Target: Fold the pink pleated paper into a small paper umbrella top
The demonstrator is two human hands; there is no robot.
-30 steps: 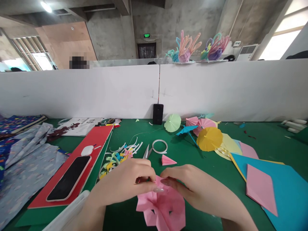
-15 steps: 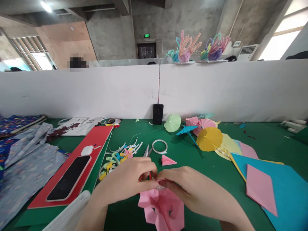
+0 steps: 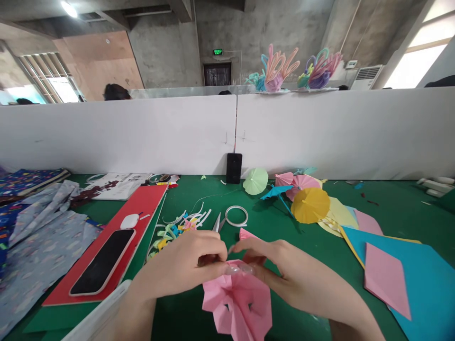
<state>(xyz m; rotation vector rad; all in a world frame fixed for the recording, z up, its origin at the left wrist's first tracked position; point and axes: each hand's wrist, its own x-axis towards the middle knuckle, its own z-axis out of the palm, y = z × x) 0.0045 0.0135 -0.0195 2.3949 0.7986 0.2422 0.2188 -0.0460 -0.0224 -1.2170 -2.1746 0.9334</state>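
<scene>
A pleated pink paper piece (image 3: 245,303) with small cut-out holes hangs between my hands at the bottom middle. My left hand (image 3: 192,260) pinches its upper edge from the left. On the right, my right hand (image 3: 273,265) grips the same edge with thumb and fingers. Scissors (image 3: 219,223) lie just beyond my left hand, their handles hidden behind it. A folded pink paper wedge (image 3: 246,234) shows partly behind my right hand. Beyond the hands lies a roll of white tape (image 3: 236,216).
Colourful paper strips (image 3: 177,229) lie to the left, beside a red folder (image 3: 142,208) bearing a phone (image 3: 103,263). Small paper umbrellas (image 3: 310,205) stand at the back right. Blue paper sheets (image 3: 426,274) lie at the right. A white partition (image 3: 142,137) closes off the back.
My right hand's index finger has lifted and spread away from the left hand. My left hand has shifted slightly up, and the pink wedge is now mostly covered.
</scene>
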